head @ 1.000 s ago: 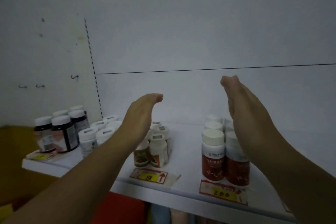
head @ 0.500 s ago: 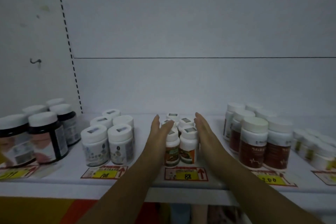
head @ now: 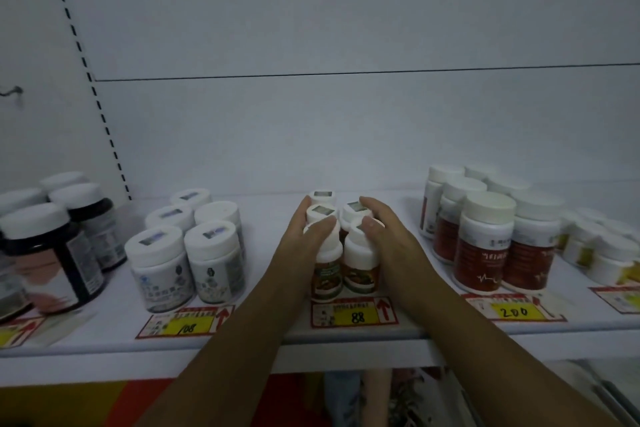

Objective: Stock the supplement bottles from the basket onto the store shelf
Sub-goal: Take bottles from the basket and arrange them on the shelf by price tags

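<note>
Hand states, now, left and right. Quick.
Left hand: closed, gripping the left side of the small bottle cluster, thumb over a front cap.
Right hand: closed on the cluster's right side, thumb over the other front cap.

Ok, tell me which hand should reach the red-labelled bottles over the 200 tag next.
Right, probably. The right hand holds the small bottles from their right, nearest the red-labelled bottles; the left hand would cross over.

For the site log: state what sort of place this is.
Probably a shop's supplement aisle: a white shelf holds bottles grouped by kind, and yellow price tags marked 88 and 200 lie before the groups.
</note>
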`<state>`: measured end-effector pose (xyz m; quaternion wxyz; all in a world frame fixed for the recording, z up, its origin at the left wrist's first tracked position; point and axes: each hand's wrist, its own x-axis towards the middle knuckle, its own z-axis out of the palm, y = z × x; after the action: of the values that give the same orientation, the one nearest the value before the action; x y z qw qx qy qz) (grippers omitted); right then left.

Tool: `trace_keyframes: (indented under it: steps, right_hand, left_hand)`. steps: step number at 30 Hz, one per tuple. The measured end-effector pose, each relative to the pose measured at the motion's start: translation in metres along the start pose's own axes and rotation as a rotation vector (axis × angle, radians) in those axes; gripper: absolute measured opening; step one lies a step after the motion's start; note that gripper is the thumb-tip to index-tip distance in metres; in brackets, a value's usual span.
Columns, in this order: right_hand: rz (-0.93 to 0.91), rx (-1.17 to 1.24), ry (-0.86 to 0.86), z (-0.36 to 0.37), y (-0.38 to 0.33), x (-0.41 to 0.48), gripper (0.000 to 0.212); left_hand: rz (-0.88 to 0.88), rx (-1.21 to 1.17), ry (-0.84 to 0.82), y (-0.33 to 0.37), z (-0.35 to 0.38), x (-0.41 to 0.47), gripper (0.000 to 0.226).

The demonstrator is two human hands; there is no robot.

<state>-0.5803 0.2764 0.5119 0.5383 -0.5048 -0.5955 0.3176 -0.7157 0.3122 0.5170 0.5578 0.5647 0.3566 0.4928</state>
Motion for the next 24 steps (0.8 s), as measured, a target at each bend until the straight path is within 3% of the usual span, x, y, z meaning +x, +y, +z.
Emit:
trace_keyframes:
  steps: [4, 7, 9, 12, 15, 17, 24]
  right_hand:
    - [-0.014, -0.02, 0.028, 0.0, -0.001, -0.001, 0.045]
    - [-0.102, -0.119, 0.176, -0.003, -0.01, 0.0, 0.043]
    - [-0.18, -0.201, 0.223, -0.006, -0.028, 0.016, 0.04]
    - [-0.178, -0.429, 0.067, 0.0, -0.058, 0.062, 0.035]
    - [-0.13, -0.829, -0.286, 0.012, -0.068, 0.095, 0.037]
    - [-0.068, -0.938, -0.482, 0.014, -0.065, 0.103, 0.035]
    - [-0.015, -0.875, -0.503, 0.011, -0.058, 0.107, 0.032]
  left_hand:
    - [-0.008, -0.033, -0.039, 0.001, -0.002, -0.001, 0.027]
    - [-0.121, -0.142, -0.013, 0.001, -0.002, -0.003, 0.056]
    - [-0.153, -0.135, -0.004, 0.001, -0.002, -0.002, 0.061]
    - [-0.173, -0.118, 0.028, 0.006, 0.0, -0.002, 0.059]
    - [-0.202, -0.164, 0.028, 0.012, 0.002, -0.004, 0.059]
    - [-0.217, -0.189, 0.016, 0.015, 0.002, -0.005, 0.058]
    - [-0.173, -0.073, 0.041, 0.013, 0.006, -0.001, 0.05]
